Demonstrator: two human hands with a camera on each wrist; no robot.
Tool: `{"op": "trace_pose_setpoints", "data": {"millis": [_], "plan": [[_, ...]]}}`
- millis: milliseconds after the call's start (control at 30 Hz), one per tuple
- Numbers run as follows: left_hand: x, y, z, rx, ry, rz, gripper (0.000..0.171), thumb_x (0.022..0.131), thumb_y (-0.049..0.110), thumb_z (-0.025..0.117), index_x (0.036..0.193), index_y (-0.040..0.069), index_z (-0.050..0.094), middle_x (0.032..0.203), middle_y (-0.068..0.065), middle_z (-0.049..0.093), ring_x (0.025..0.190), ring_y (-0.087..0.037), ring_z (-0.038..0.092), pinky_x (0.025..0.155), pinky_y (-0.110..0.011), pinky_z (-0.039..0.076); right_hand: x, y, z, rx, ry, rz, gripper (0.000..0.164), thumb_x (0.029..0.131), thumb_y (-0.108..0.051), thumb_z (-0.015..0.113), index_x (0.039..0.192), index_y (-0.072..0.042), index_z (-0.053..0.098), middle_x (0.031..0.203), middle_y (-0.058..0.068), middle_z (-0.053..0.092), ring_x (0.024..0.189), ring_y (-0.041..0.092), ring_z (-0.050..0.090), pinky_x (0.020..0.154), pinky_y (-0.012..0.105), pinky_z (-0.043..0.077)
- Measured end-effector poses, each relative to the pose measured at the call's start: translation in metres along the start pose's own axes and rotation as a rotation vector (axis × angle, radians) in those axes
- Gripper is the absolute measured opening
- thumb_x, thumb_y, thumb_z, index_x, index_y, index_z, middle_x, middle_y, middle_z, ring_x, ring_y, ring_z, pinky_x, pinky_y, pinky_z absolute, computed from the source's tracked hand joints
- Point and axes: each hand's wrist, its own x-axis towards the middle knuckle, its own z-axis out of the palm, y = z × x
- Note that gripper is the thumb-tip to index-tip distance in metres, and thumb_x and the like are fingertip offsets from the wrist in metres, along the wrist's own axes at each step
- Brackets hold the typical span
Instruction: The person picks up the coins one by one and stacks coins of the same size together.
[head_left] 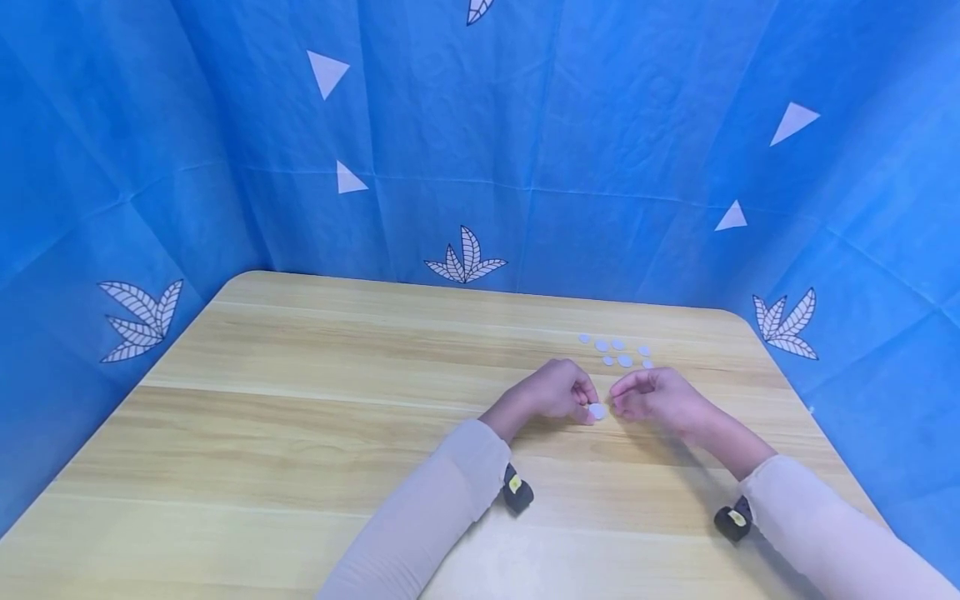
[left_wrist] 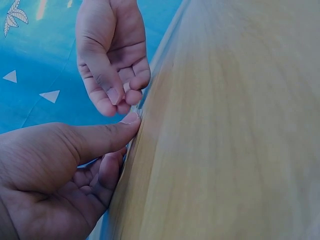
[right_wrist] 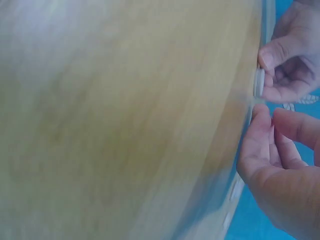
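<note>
My left hand (head_left: pixel 557 389) pinches a small white disc (head_left: pixel 597 411) low over the wooden table. Seen edge-on in the right wrist view, the disc (right_wrist: pixel 259 82) looks thick, like a short stack, at the left thumb and fingertips. Just to its right is my right hand (head_left: pixel 660 400), its fingers loosely bent and the thumb apart from the index finger. No thing shows clearly between those fingertips. In the left wrist view my right hand (left_wrist: pixel 114 60) faces my left hand (left_wrist: pixel 65 170), fingertips close to the left thumb tip.
Several loose white discs (head_left: pixel 625 361) lie farther back on the wooden table (head_left: pixel 300 417), beyond both hands. Blue cloth (head_left: pixel 600 125) with white leaf and triangle prints hangs around the back and sides. Black wrist cameras (head_left: pixel 517 490) sit under both sleeves.
</note>
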Motion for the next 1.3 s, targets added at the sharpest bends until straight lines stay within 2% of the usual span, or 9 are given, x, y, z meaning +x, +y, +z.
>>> {"op": "trace_pose_setpoints", "data": {"millis": [233, 433, 733, 933, 1133, 1300], "plan": [[0.000, 0.000, -0.002, -0.026, -0.003, 0.015, 0.018, 0.081, 0.014, 0.089, 0.092, 0.011, 0.076, 0.078, 0.007, 0.066, 0.074, -0.005, 0.058, 0.071, -0.016, 0.049, -0.001, -0.004, -0.016, -0.048, 0.040, -0.002, 0.029, 0.097, -0.001, 0.063, 0.121, 0.016, 0.058, 0.111, 0.022, 0.068, 0.100, 0.024, 0.068, 0.089, 0.037, 0.059], [-0.001, -0.001, -0.003, -0.033, 0.000, 0.015, 0.018, 0.081, 0.014, 0.088, 0.093, 0.010, 0.076, 0.079, 0.007, 0.066, 0.076, -0.006, 0.058, 0.072, -0.016, 0.049, -0.002, -0.010, -0.030, -0.122, 0.068, -0.026, 0.030, 0.098, -0.003, 0.062, 0.122, 0.015, 0.058, 0.109, 0.023, 0.068, 0.095, 0.026, 0.068, 0.085, 0.036, 0.060], [-0.001, -0.001, -0.002, -0.058, 0.001, -0.001, 0.016, 0.082, 0.012, 0.088, 0.091, 0.011, 0.075, 0.079, 0.006, 0.066, 0.075, -0.006, 0.058, 0.072, -0.017, 0.049, 0.002, -0.011, -0.043, -0.122, 0.096, -0.033, 0.031, 0.099, -0.002, 0.062, 0.123, 0.017, 0.055, 0.108, 0.019, 0.069, 0.091, 0.020, 0.069, 0.082, 0.034, 0.060], [-0.002, 0.001, -0.001, -0.075, -0.007, -0.017, 0.016, 0.081, 0.011, 0.088, 0.090, 0.011, 0.075, 0.077, 0.006, 0.065, 0.072, -0.006, 0.056, 0.070, -0.017, 0.048, 0.008, -0.008, -0.050, -0.160, 0.109, -0.009, 0.030, 0.101, -0.003, 0.060, 0.123, 0.017, 0.056, 0.107, 0.018, 0.069, 0.088, 0.018, 0.067, 0.081, 0.031, 0.060], [-0.003, 0.002, 0.000, -0.092, -0.008, -0.019, 0.017, 0.081, 0.010, 0.088, 0.090, 0.010, 0.075, 0.077, 0.005, 0.065, 0.072, -0.007, 0.056, 0.070, -0.017, 0.048, 0.016, -0.008, -0.056, -0.252, 0.141, 0.004, 0.029, 0.101, -0.005, 0.060, 0.123, 0.013, 0.059, 0.110, 0.021, 0.069, 0.089, 0.019, 0.065, 0.080, 0.029, 0.058], [-0.002, 0.002, 0.000, -0.086, -0.009, -0.016, 0.017, 0.080, 0.011, 0.089, 0.090, 0.011, 0.075, 0.078, 0.005, 0.066, 0.073, -0.006, 0.057, 0.070, -0.017, 0.049, 0.025, -0.007, -0.058, -0.372, 0.163, -0.042, 0.029, 0.099, -0.006, 0.065, 0.122, 0.012, 0.062, 0.111, 0.023, 0.070, 0.091, 0.023, 0.069, 0.079, 0.031, 0.059]]}}
